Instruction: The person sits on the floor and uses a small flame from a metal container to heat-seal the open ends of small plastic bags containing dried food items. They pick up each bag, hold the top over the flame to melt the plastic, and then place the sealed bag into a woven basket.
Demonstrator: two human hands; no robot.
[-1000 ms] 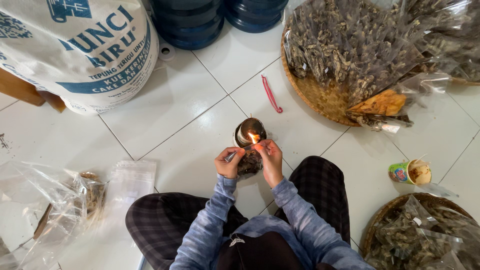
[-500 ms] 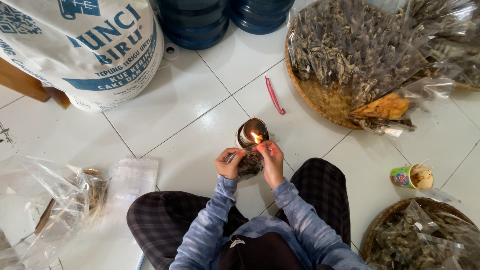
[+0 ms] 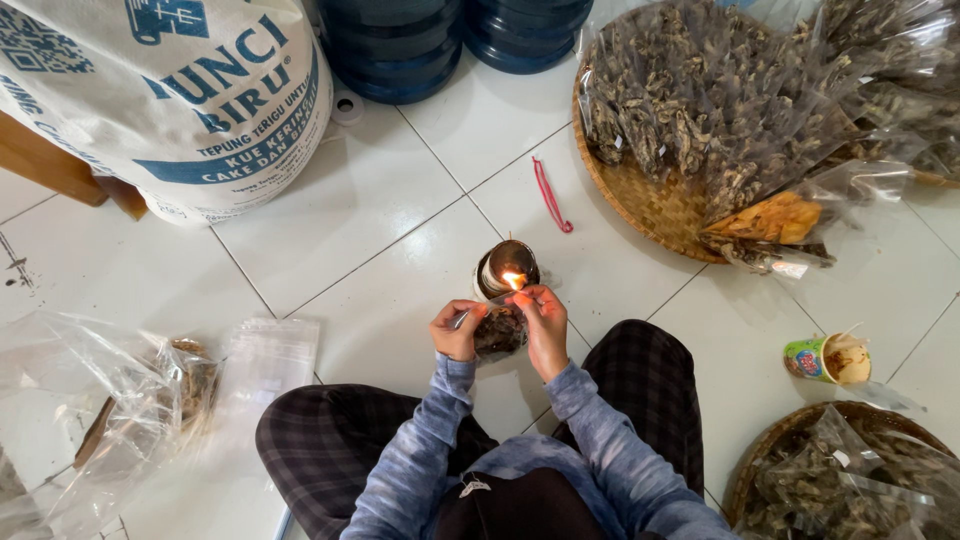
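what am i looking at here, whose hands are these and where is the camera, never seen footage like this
There is no machine here. The camera is worn on a person's head and looks straight down, so you see that person's own arms in blue sleeves and crossed legs in checked trousers on a white tiled floor.

The left hand and the right hand together hold a small clear bag of dark dried bits, its top edge close to the flame of a small metal lamp on the floor.

Around them: a big printed sack, dark blue stacked tubs, a red strip, a woven tray piled with filled bags, a second tray at the lower right, a small cup, and loose clear bags on the left.
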